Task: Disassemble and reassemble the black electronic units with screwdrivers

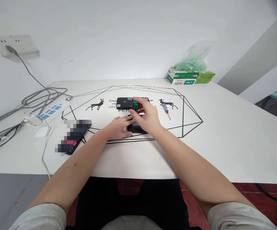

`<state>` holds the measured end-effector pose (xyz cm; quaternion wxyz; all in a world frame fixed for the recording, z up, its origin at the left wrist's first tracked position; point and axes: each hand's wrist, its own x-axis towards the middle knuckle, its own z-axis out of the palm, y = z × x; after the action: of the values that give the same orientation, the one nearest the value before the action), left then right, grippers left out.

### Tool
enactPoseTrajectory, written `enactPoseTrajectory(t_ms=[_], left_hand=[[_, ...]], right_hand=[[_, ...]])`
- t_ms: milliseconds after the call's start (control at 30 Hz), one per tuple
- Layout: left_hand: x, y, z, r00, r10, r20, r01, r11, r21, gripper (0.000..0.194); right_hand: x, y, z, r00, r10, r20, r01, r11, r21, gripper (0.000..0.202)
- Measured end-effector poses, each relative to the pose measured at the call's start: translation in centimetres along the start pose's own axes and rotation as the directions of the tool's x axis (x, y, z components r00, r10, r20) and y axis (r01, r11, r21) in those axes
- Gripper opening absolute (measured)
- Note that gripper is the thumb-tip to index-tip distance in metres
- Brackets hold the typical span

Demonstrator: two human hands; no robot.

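My right hand (pixel 150 117) is closed around the handle of a green and black screwdriver (pixel 135 106), which stands nearly upright. Its thin shaft points down at a flat black device (pixel 138 129) on the table; whether the tip touches a screw is too small to tell. My left hand (pixel 119 128) grips the left end of this device, fingers over the top and thumb at the near side. Just behind lies a black box-shaped unit (pixel 124 103) with small labels, its right part covered by my right hand. A second screwdriver (pixel 165 108) with a purple handle lies to the right.
A phone (pixel 77 137) lies left of my left forearm. Further left are a power strip (pixel 54 111), coiled grey cables (pixel 44 95) and a white earbud-like case (pixel 42 132). Green and white boxes (pixel 183 76) under a plastic bag (pixel 196 60) stand against the back wall.
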<state>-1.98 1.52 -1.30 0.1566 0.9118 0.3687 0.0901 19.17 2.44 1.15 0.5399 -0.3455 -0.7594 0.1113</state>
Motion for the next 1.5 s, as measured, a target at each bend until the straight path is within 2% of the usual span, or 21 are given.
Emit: enactPoseTrajectory(t_ms=[433, 567, 733, 833, 967, 1100, 1267, 1500], left_hand=[[0.0, -0.1, -0.1, 1.000, -0.019, 0.012, 0.019, 1.000, -0.013, 0.073], [-0.1, -0.1, 0.1, 0.999, -0.039, 0.009, 0.039, 0.999, -0.032, 0.075], [1.2, 0.2, 0.7, 0.984, -0.158, -0.081, 0.150, 0.984, -0.094, 0.099], [2.6, 0.3, 0.8, 0.987, -0.158, -0.036, 0.153, 0.980, -0.124, 0.115], [3.1, 0.2, 0.5, 0.990, -0.134, -0.038, 0.128, 0.983, -0.129, 0.102], [1.8, 0.2, -0.2, 0.993, -0.108, -0.041, 0.101, 0.985, -0.140, 0.098], [0.3, 0.3, -0.5, 0.990, -0.139, 0.007, 0.139, 0.985, -0.099, 0.103], [1.2, 0.5, 0.1, 0.994, -0.098, 0.039, 0.100, 0.993, -0.054, 0.112]], right_hand=[[0.3, -0.4, -0.5, 1.000, 0.001, -0.017, -0.001, 1.000, 0.002, 0.044], [0.8, 0.0, -1.2, 0.998, 0.006, -0.066, -0.006, 1.000, 0.001, 0.044], [2.1, 2.1, -3.5, 0.979, 0.067, -0.191, -0.073, 0.997, -0.026, 0.046], [2.5, 3.6, -4.2, 0.970, 0.100, -0.223, -0.114, 0.992, -0.051, 0.045], [2.3, 4.5, -3.8, 0.979, 0.071, -0.191, -0.089, 0.992, -0.091, 0.046], [1.9, 4.1, -3.0, 0.986, 0.049, -0.157, -0.064, 0.994, -0.090, 0.046], [1.6, 3.0, -2.5, 0.993, 0.036, -0.114, -0.043, 0.997, -0.062, 0.045], [1.4, 2.8, -2.0, 0.995, 0.007, -0.095, -0.014, 0.997, -0.076, 0.045]])
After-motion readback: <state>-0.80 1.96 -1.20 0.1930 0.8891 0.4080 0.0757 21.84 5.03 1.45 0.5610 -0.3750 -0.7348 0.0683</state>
